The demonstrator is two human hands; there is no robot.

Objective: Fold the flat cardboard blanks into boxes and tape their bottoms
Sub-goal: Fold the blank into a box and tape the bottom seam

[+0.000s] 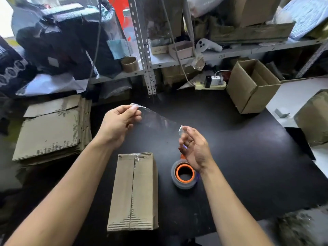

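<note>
Spread across the middle: a black, matte bench (239, 148), carrying nearly everything else. At 9 o'clock, on the bench's left edge: a stack of flat brown cardboard blanks (51, 130), corrugated edges frayed, top sheet slightly askew. At 6 o'clock, lying close to the camera: a folded brown cardboard box (134, 190), long and narrow, bottom flaps closed and meeting in 1 seam down the middle, no tape seen along that seam. At 2 o'clock, near the bench's far right corner: an open brown cardboard box (253, 85), tilted, mouth up, flaps tucked inward. Behind, from 10 to 2 o'clock: a grey metal shelf (177, 59) crowded with cartons, black bags and a white handheld device.

Raised over the bench centre, well apart: 2 hands. Left hand (120, 124) at 11 o'clock of the folded box, thumb and fingers pinching 1 end of a clear strip of packing tape (158, 118). Right hand (193, 146) lower and to the right, fingers curled and pinching the strip's other, crumpled end. Strip stretched between both hands, sloping down to the right, above the bench and touching neither box.

Just beside the folded box, at its 3 o'clock, under the right wrist: a grey roll of tape with an orange core (183, 174), flat on the bench.
</note>
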